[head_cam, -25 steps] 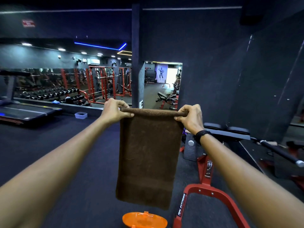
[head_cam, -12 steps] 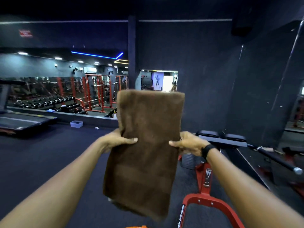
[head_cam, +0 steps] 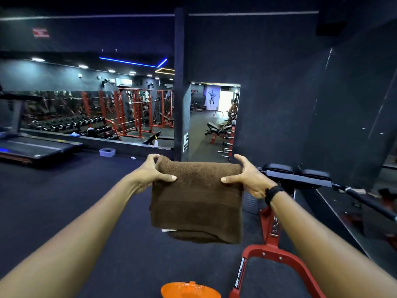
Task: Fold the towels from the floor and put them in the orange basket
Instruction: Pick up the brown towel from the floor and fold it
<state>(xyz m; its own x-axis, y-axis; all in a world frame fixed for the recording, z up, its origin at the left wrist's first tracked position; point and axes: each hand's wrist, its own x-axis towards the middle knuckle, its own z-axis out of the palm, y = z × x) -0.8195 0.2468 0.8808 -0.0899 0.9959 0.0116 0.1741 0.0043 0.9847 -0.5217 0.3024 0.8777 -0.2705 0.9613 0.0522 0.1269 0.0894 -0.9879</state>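
Left hand [head_cam: 153, 173] & right hand [head_cam: 247, 179] pinch folded brown towel [head_cam: 196, 201] above orange basket [head_cam: 190, 290], contents unseen.

The orange basket [head_cam: 190, 290] is cut off by the bottom edge, only its rim showing. The towel [head_cam: 196, 198] hides the fingers of both hands behind its fold. The red wall sign [head_cam: 40, 32] is too blurred to read.

Open floor [head_cam: 107, 211] lies left of the orange basket [head_cam: 190, 290]; a red bench frame [head_cam: 277, 254] crowds its right.
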